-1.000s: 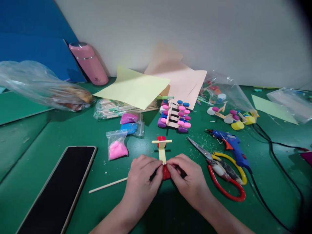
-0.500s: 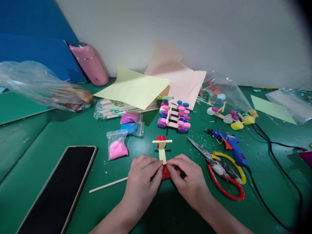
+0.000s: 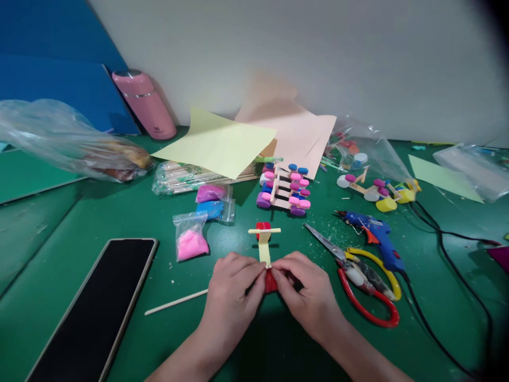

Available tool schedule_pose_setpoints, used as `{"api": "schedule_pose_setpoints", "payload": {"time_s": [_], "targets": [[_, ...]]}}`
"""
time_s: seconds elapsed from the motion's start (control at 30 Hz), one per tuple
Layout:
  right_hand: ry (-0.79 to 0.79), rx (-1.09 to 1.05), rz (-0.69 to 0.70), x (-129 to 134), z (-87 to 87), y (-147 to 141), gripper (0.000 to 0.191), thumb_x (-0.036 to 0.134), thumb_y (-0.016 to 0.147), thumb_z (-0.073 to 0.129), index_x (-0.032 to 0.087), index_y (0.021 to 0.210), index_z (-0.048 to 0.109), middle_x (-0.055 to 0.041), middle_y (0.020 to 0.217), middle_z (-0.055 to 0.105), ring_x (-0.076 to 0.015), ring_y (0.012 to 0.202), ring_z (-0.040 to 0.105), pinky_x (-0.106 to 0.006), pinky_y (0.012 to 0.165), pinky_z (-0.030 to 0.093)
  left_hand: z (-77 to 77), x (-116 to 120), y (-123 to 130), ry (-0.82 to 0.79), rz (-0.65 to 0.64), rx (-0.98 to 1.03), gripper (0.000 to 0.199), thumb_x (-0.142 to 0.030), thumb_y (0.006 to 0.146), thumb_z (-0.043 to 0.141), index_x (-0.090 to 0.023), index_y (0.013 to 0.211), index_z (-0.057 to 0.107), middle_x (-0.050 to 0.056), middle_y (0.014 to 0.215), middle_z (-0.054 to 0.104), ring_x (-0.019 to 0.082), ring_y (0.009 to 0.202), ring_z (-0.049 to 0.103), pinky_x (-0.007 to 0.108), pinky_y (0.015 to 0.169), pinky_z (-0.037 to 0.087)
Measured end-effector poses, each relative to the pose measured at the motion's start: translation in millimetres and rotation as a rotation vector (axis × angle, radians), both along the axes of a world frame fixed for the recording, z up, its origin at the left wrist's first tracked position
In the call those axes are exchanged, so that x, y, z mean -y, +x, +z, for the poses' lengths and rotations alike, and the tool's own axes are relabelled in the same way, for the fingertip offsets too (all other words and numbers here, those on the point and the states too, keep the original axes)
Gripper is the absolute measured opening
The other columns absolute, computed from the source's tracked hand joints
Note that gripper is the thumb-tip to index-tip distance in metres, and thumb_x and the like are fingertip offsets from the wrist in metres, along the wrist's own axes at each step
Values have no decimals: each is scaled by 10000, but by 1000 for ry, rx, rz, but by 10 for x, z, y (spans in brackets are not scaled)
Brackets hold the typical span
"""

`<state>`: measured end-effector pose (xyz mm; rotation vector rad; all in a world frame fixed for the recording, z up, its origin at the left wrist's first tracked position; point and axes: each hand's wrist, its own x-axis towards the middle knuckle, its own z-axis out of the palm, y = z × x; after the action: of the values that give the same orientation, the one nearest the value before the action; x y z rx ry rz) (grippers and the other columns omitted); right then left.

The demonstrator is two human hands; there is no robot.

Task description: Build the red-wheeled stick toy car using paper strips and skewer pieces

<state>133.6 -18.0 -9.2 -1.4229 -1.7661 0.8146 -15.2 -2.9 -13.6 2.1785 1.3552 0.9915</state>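
Note:
Low in the middle of the head view is a small toy vehicle [image 3: 264, 253]. It has a pale yellow strip body, a thin crossbar stick at its far end, and a red piece at each end. My left hand [image 3: 235, 284] pinches its near end from the left, by the near red piece [image 3: 271, 281]. From the other side, my right hand [image 3: 304, 284] grips the same end with thumb and fingers closed. The fingertips of both hands almost meet there and hide part of the joint. A thin wooden stick [image 3: 177, 302] lies on the table, its right end behind my left hand.
Scissors [image 3: 353, 276] and a blue glue gun [image 3: 376, 231] with its cable lie right. A phone [image 3: 95, 307] and small bags of pink [image 3: 191, 244] and blue clay [image 3: 210, 209] are left. Finished-looking toy vehicles [image 3: 284, 191], paper sheets [image 3: 222, 140] and a pink flask [image 3: 145, 106] stand behind.

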Motion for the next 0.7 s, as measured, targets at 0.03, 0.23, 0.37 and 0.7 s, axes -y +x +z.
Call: {"api": "schedule_pose_setpoints", "payload": {"time_s": [0.03, 0.23, 0.37, 0.7], "targets": [[-1, 0, -2, 1, -3, -1, 125, 133, 797, 506, 173, 805, 624, -11, 729, 569, -99, 617, 499, -201, 561, 403, 1, -2, 2, -1, 1, 0, 124, -144, 757, 533, -178, 747, 652, 27, 692, 670, 164, 622, 544, 310, 580, 426], [-30, 2, -19, 19, -16, 12, 131, 135, 790, 507, 188, 834, 618, -7, 746, 571, -100, 611, 501, -202, 557, 405, 18, -10, 14, -12, 15, -5, 118, -129, 718, 545, -181, 759, 643, 23, 689, 663, 170, 628, 555, 324, 594, 432], [-39, -2, -38, 31, -2, 61, 134, 159, 799, 494, 188, 864, 609, -6, 729, 553, -104, 591, 495, -207, 545, 404, 36, 23, 9, -16, 26, 12, 148, -113, 707, 513, -167, 781, 629, 38, 707, 659, 178, 649, 561, 329, 601, 446], [-55, -37, -134, 97, -8, 131, 180, 257, 842, 444, 187, 960, 561, -26, 758, 566, -136, 640, 540, -238, 578, 436, 267, 11, -138, 9, 114, 79, 154, -100, 724, 447, -165, 698, 584, 25, 667, 606, 153, 648, 552, 277, 609, 454]]}}
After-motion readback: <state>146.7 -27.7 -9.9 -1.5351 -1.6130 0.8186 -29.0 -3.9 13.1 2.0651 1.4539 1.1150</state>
